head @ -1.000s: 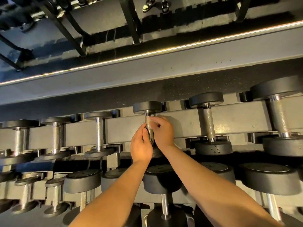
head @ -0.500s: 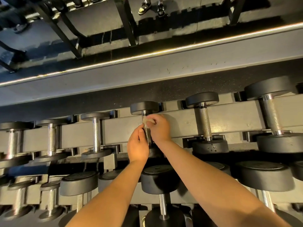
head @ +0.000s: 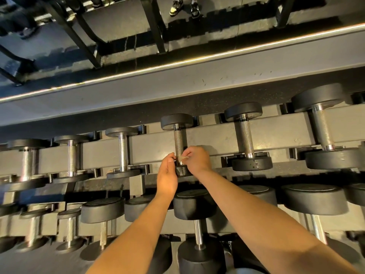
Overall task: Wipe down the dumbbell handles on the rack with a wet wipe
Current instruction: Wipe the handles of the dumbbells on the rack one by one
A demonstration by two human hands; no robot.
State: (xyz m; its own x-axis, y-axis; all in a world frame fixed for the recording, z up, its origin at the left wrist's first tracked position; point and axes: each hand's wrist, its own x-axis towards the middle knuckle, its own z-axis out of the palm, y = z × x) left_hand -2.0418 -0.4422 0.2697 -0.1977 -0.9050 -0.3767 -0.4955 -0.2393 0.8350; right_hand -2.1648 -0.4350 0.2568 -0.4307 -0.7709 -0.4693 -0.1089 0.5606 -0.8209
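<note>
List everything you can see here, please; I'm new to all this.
Rack: one, dark grey, across the middle.
Top-row dumbbells: six, black and steel, on the rack.
Lower dumbbells: several, black, row below.
Wipe: one, pale, at the centre handle, near end.
Light strip: one, bright, above the rack.
Shoes: one pair, top edge.
Left hand: one, pinching the wipe.
Right hand: one, pinching the wipe.

Dark speckled floor [head: 217, 100], glowing light strip [head: 177, 63]
</note>
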